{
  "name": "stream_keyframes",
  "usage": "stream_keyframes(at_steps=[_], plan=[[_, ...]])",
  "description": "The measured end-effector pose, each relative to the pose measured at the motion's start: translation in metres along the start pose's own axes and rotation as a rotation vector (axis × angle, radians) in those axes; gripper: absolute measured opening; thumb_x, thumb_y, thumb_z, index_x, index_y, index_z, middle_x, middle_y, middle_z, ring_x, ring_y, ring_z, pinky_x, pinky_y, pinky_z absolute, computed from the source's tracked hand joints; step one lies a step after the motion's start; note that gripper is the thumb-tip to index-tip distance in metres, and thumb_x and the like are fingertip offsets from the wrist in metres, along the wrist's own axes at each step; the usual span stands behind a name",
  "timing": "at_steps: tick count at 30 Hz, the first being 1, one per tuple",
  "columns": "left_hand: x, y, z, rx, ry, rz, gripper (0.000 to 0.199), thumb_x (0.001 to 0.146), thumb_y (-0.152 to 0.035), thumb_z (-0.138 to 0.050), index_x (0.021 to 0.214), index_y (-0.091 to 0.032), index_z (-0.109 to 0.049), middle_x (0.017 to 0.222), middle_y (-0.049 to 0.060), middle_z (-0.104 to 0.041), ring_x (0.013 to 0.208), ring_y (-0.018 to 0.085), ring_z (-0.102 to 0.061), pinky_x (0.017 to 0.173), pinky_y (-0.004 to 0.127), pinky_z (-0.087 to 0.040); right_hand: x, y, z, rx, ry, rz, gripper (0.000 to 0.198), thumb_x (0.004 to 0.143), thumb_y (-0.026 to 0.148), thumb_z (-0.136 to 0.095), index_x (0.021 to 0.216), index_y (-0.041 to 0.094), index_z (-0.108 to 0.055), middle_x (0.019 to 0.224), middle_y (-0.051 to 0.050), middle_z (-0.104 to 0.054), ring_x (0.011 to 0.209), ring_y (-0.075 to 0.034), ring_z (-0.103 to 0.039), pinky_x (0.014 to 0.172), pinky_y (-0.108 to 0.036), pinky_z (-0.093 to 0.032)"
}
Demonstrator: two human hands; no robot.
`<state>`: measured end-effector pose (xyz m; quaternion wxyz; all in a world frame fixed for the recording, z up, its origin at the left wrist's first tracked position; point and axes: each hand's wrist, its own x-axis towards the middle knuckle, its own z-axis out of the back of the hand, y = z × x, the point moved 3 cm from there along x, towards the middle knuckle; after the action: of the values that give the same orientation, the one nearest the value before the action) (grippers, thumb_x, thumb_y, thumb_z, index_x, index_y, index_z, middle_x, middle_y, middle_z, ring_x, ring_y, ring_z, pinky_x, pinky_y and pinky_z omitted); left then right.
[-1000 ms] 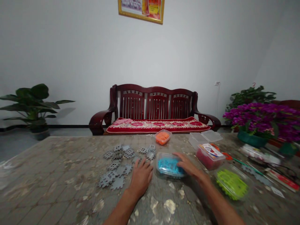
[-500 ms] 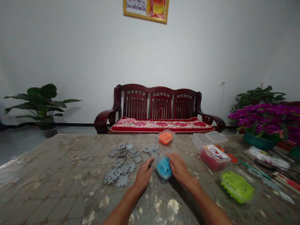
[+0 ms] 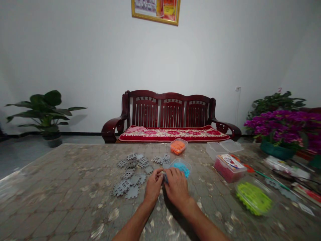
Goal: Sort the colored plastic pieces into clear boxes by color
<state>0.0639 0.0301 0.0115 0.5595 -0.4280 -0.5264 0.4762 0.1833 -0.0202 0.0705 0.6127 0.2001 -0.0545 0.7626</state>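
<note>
My left hand [image 3: 153, 189] and my right hand [image 3: 177, 188] meet over the middle of the table. Their fingers close on a small grey interlocking piece [image 3: 165, 178], which they mostly hide. Just beyond my right hand stands a clear tub of blue pieces [image 3: 182, 167], its near side partly covered by the hand. Left of my left hand lies a loose spread of flat grey interlocking pieces [image 3: 133, 180] with notched edges, some with lattice holes. A smaller cluster of grey pieces [image 3: 162, 160] lies behind my hands.
A tub of orange pieces [image 3: 178, 146] stands at the table's far edge. To the right are a pink-red box [image 3: 229, 170], a clear open box [image 3: 214, 150], a tub of green pieces [image 3: 254, 197], orange-handled scissors [image 3: 248, 168] and purple flowers [image 3: 281, 125]. A wooden bench [image 3: 172, 112] stands behind.
My right hand has let go of the blue tub, which now sits farther back and slightly right. Both hands have come together on a small grey piece.
</note>
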Motion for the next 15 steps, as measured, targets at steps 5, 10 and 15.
stream_keyframes(at_steps=[5, 10, 15], plan=[[-0.0017, -0.0003, -0.0025, 0.019, 0.007, -0.033, 0.034, 0.080, -0.042, -0.061, 0.100, -0.017, -0.071, 0.100, 0.009, -0.078, 0.094, 0.025, -0.072, 0.092, 0.040, -0.055, 0.0019, -0.0046, -0.0059, -0.038, -0.025, -0.046, 0.014, 0.099, 0.028, -0.055, 0.106, 0.023, -0.066, 0.108, -0.011, -0.070, 0.102, -0.029, -0.061, 0.088, -0.041, -0.045], [-0.0051, -0.0028, -0.0042, 0.016, 0.032, -0.062, 0.030, 0.082, -0.036, -0.057, 0.101, -0.018, -0.071, 0.101, 0.008, -0.078, 0.093, 0.024, -0.072, 0.093, 0.039, -0.056, -0.0009, -0.0035, -0.0039, -0.080, -0.040, 0.003, 0.018, 0.099, 0.021, -0.051, 0.105, 0.023, -0.068, 0.102, -0.011, -0.071, 0.098, -0.028, -0.063, 0.091, -0.041, -0.044], [-0.0070, -0.0028, -0.0055, 0.043, 0.050, -0.070, 0.030, 0.085, -0.034, -0.054, 0.104, -0.019, -0.070, 0.102, 0.007, -0.078, 0.095, 0.023, -0.073, 0.095, 0.039, -0.056, -0.0031, -0.0033, -0.0057, -0.115, -0.092, 0.052, 0.019, 0.097, 0.020, -0.054, 0.105, 0.024, -0.070, 0.098, -0.009, -0.072, 0.096, -0.027, -0.064, 0.102, -0.043, -0.041]])
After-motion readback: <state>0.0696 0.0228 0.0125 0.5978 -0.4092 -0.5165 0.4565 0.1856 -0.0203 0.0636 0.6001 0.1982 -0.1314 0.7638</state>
